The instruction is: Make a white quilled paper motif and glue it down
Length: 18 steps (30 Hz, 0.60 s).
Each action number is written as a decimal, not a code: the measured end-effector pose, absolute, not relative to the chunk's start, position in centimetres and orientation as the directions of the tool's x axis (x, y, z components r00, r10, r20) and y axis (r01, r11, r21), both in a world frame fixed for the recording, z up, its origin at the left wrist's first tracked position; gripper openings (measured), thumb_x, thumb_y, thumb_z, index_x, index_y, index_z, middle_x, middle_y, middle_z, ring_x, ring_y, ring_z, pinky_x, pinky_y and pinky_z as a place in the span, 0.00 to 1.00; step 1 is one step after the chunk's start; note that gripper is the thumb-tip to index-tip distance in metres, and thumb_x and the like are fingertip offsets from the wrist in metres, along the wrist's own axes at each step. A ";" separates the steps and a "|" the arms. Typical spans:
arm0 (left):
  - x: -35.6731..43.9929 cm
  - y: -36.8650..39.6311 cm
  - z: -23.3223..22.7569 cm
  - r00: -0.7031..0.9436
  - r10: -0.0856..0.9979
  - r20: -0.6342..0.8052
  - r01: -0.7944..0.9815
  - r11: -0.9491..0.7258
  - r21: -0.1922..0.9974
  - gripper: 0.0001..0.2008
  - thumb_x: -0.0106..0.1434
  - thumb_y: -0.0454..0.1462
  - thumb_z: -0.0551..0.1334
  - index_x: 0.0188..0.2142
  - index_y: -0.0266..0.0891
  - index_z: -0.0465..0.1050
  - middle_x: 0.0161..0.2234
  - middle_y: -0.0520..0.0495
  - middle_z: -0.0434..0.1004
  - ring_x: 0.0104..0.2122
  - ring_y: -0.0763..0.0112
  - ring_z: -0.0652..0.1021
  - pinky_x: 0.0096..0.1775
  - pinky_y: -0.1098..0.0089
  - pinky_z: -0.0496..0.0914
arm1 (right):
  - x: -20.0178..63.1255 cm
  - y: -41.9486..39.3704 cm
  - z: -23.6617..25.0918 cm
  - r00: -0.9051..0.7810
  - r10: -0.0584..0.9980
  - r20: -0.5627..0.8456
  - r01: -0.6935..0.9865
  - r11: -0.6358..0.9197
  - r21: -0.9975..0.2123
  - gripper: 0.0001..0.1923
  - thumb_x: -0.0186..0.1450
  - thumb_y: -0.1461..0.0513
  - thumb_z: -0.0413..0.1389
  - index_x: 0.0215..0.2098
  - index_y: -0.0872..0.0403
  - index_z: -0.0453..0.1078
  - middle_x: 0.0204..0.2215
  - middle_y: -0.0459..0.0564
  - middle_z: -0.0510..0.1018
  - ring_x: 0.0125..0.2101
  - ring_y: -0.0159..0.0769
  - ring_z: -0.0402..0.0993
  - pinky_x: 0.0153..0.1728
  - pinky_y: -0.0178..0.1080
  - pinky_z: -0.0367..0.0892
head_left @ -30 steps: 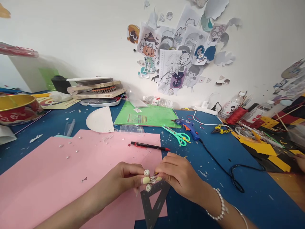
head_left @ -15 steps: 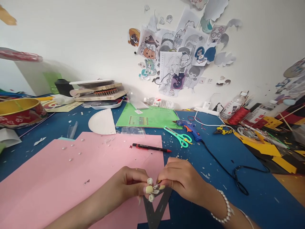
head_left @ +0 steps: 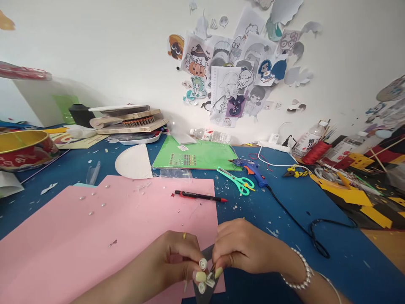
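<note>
My left hand [head_left: 172, 264] is closed in a pinch on a small white curled-strip piece [head_left: 202, 288], which shows spiral rolls beside the thumb and forefinger. Close against it, my right hand [head_left: 245, 249] pinches at the piece's right side. Its fingertips cover most of what lies between them. Under both hands lies a dark triangular ruler [head_left: 203, 297], partly hidden, across the edge of the pink sheet [head_left: 142, 219].
A black and red pen [head_left: 201, 196], green scissors [head_left: 237, 180] and a blue glue gun [head_left: 255, 172] with a black cord lie beyond my hands. Several pearl beads dot the pink sheet's left. A white half-disc [head_left: 134, 161] lies near a green sheet [head_left: 205, 155].
Both hands have moved down in the view, towards me, with the white curled piece. The right fingers stay at its right side.
</note>
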<state>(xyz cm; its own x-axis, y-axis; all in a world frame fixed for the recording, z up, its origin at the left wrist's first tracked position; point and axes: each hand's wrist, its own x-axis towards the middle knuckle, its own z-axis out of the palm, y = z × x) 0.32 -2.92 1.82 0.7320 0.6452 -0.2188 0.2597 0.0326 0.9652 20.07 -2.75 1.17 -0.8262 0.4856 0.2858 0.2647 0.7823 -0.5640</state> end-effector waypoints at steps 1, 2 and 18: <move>0.3 -3.0 1.7 0.740 0.642 -0.203 0.263 0.002 0.965 0.06 0.54 0.39 0.61 0.27 0.42 0.77 0.23 0.53 0.68 0.26 0.74 0.68 0.29 0.77 0.61 | 20.1 -2.7 1.2 -0.836 0.474 0.276 0.254 0.781 -0.570 0.26 0.65 0.53 0.33 0.24 0.57 0.67 0.19 0.46 0.72 0.22 0.27 0.62 0.26 0.29 0.57; 0.3 -3.1 1.7 0.748 0.635 -0.193 0.259 -0.012 0.966 0.07 0.54 0.39 0.60 0.27 0.42 0.77 0.23 0.52 0.68 0.26 0.74 0.68 0.29 0.76 0.62 | 20.1 -2.8 1.3 -0.845 0.462 0.267 0.245 0.781 -0.575 0.27 0.65 0.53 0.33 0.24 0.57 0.67 0.19 0.46 0.72 0.22 0.27 0.63 0.26 0.29 0.58; 0.2 -2.9 1.9 0.716 0.671 -0.194 0.117 0.158 0.980 0.04 0.53 0.37 0.62 0.25 0.42 0.76 0.23 0.52 0.67 0.24 0.74 0.69 0.26 0.76 0.62 | 20.1 -3.1 1.9 -0.800 0.558 0.221 0.263 0.657 -0.706 0.19 0.65 0.56 0.38 0.29 0.57 0.66 0.22 0.46 0.70 0.26 0.26 0.64 0.31 0.29 0.59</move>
<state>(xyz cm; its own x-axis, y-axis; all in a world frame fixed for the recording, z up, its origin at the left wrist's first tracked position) 0.18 -2.92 1.92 0.7160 0.6707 -0.1935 0.1170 0.1579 0.9805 20.13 -3.12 1.86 -0.7996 0.5582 0.2213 0.2634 0.6573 -0.7061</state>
